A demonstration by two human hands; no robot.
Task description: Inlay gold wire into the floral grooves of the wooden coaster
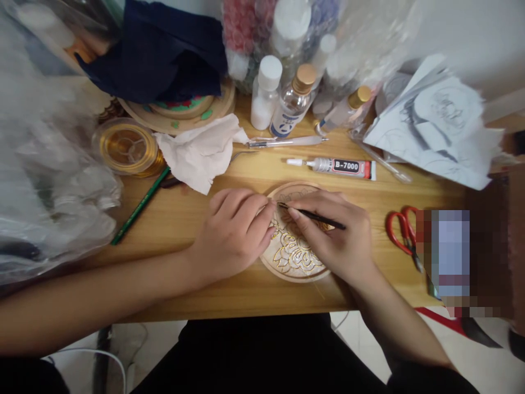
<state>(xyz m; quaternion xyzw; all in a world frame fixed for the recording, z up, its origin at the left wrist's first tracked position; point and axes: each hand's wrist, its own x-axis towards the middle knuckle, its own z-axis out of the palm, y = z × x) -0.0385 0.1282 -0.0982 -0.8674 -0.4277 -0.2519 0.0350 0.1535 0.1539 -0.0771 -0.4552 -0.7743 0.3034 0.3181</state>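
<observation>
A round wooden plaque [268, 257] lies near the table's front edge, with a flower design outlined in gold wire [301, 254]. Part of the design at the top shows only drawn lines. My right hand [342, 232] pinches slim black tweezers [318, 217], their tip pointing left over the plaque's upper part. Across the plaque's left edge, my left hand [238, 235] is curled with its fingertips close to the tweezers' tip. What those fingertips hold is hidden. A thin loose strand of wire trails from the plaque's lower edge.
Behind the plaque lie a B-7000 glue tube [344, 168] and a pen [287, 142], with small bottles [291, 104] beyond. Crumpled tissue [200, 150], a gold wire spool [127, 146] and a green pencil [141, 205] are leftward. Red-handled scissors [404, 232] and paper sketches [435, 120] lie right.
</observation>
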